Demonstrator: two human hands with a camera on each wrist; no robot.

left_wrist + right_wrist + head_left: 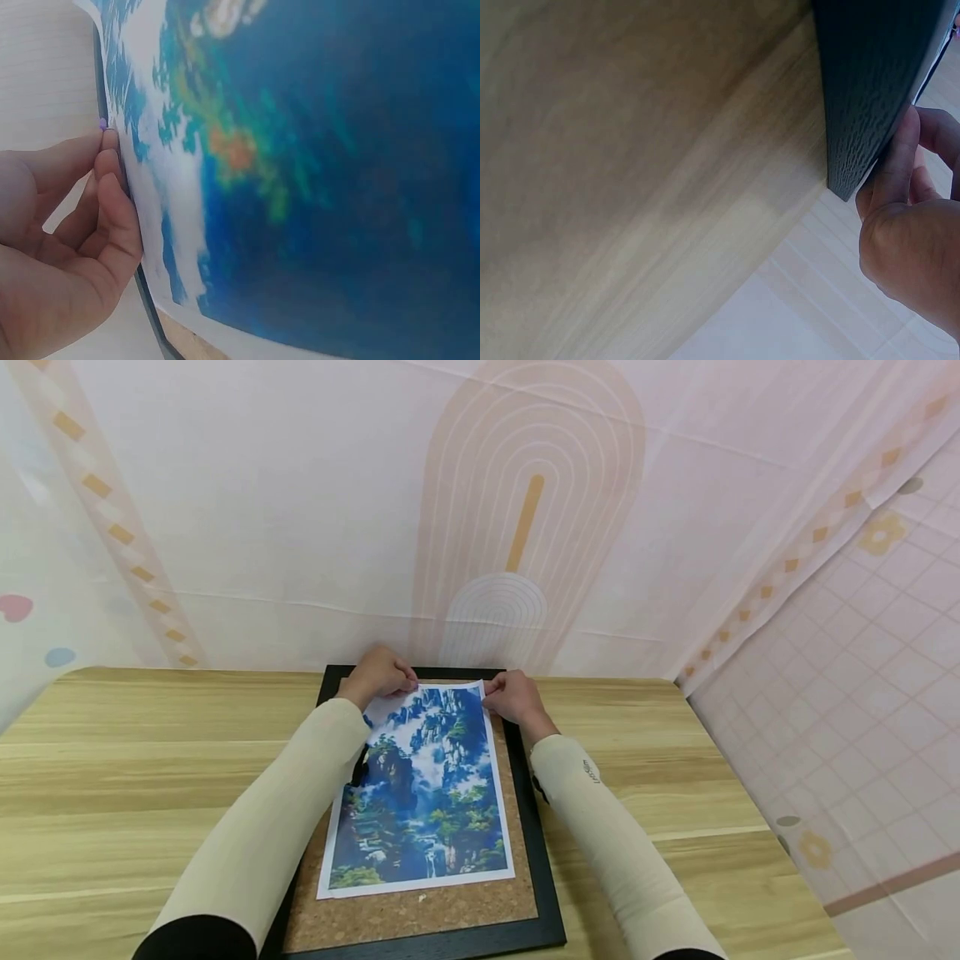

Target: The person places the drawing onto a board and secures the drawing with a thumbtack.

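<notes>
A printed picture (423, 785) of blue and green cliffs lies on a cork board (420, 918) set in a black frame (536, 852) on the wooden table (120, 760). My left hand (378, 675) holds the print's far left corner; in the left wrist view its fingers (112, 187) curl against the edge of the print (322, 172). My right hand (513, 696) pinches the print's far right corner. The right wrist view has its fingers (907, 187) at the black frame's corner (870, 90).
A pale patterned cloth (487, 510) hangs behind the table as a backdrop. The table's right edge (750, 810) drops to a pink tiled floor covering (877, 693). Bare wood runs left and right of the frame.
</notes>
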